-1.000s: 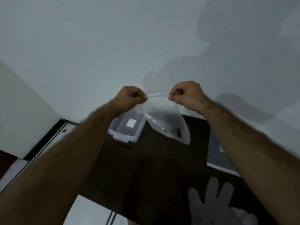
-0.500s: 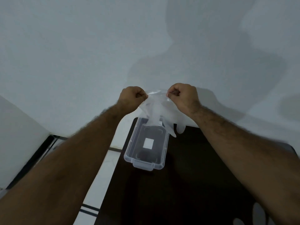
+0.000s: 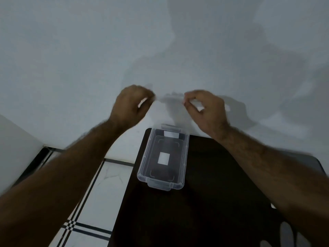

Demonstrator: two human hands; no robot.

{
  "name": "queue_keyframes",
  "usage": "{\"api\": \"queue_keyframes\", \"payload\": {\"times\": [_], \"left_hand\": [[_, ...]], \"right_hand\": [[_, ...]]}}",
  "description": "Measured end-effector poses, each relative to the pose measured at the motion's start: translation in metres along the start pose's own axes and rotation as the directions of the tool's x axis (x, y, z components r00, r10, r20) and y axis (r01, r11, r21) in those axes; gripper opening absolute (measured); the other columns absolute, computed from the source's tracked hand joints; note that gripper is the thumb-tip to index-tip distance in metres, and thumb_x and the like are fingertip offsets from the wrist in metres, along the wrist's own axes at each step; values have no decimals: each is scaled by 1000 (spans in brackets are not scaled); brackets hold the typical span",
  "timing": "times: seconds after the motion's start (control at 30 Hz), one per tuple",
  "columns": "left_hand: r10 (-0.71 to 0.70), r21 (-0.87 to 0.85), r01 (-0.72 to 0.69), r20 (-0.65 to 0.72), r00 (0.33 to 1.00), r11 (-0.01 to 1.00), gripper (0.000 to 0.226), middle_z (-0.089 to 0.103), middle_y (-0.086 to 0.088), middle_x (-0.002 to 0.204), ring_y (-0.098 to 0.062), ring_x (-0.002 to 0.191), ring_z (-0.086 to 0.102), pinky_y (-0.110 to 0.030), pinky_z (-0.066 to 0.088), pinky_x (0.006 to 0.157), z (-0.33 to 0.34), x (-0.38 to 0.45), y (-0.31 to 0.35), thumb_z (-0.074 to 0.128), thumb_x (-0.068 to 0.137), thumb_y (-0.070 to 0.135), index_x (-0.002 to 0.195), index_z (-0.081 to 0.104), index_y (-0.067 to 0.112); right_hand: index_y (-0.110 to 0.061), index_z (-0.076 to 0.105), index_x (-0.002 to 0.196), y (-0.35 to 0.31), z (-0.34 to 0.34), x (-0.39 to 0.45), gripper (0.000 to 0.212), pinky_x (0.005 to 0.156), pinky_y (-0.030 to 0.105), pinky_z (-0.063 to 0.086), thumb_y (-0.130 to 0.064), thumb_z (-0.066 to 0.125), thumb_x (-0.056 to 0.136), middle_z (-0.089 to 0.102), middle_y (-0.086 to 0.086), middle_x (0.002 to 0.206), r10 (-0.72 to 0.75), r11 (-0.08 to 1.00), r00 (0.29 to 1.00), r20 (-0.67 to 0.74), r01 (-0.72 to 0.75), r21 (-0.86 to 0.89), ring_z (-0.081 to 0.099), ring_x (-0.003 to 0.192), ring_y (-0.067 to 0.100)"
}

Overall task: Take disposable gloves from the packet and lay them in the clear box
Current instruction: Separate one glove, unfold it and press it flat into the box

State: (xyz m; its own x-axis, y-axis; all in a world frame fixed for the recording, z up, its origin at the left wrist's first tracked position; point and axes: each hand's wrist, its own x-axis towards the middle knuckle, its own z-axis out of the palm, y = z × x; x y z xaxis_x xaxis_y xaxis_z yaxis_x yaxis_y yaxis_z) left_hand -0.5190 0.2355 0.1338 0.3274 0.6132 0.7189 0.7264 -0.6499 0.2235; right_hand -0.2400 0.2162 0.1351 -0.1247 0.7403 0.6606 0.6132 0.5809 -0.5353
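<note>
A thin see-through disposable glove hangs stretched between my two hands, faint against the white wall. My left hand pinches its left edge and my right hand pinches its right edge, both raised above the far end of the clear box. The box lies open-topped on the dark table, with a white label showing through its bottom. Another glove lies flat at the table's near right corner, partly cut off by the frame. The packet is not visible.
The dark table stands against a white wall. To its left is a white tiled floor with black grid lines. A grey sheet-like edge shows behind my right forearm.
The view swung left and down, so the box now sits centred under my hands. My hands spread slightly apart, with the glove still between them and lifted higher against the wall.
</note>
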Motion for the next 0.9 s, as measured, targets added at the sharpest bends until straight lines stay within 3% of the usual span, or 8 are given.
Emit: {"api": "queue_keyframes", "payload": {"times": [0.13, 0.33, 0.6, 0.9], "left_hand": [[126, 44, -134, 147, 981, 990, 10, 80, -5, 110, -27, 101, 75, -43, 53, 90, 10, -39, -13, 71, 101, 17, 100, 75, 8], [101, 67, -129, 322, 941, 989, 22, 80, -8, 117, -30, 106, 75, -45, 50, 97, 42, -85, -23, 59, 102, 26, 99, 76, 11], [43, 94, -110, 531, 847, 990, 18, 79, -5, 99, -31, 92, 74, -43, 47, 92, 79, -143, -31, 62, 96, 27, 95, 74, 14], [43, 89, -161, 741, 670, 983, 14, 77, 5, 89, -21, 90, 71, -41, 42, 101, 95, -167, -20, 68, 94, 32, 84, 72, 24]], "right_hand": [[-11, 81, 111, 12, 13, -34, 18, 95, 41, 62, -19, 79, 96, 81, 0, 111, 32, 997, 988, 153, -22, -67, 76, 103, 16], [-12, 82, 109, 28, 42, -65, 18, 90, 39, 60, -24, 74, 97, 82, 0, 104, 95, 989, 943, 320, -51, -142, 75, 93, 18], [-19, 79, 97, 61, 77, -117, 12, 82, 40, 54, -28, 71, 96, 79, -3, 91, 119, 966, 840, 529, 26, -258, 72, 81, 20], [-25, 75, 92, 66, 100, -154, 28, 96, 41, 47, -39, 52, 98, 75, -8, 88, 188, 929, 635, 750, 133, -346, 66, 83, 15]]}}
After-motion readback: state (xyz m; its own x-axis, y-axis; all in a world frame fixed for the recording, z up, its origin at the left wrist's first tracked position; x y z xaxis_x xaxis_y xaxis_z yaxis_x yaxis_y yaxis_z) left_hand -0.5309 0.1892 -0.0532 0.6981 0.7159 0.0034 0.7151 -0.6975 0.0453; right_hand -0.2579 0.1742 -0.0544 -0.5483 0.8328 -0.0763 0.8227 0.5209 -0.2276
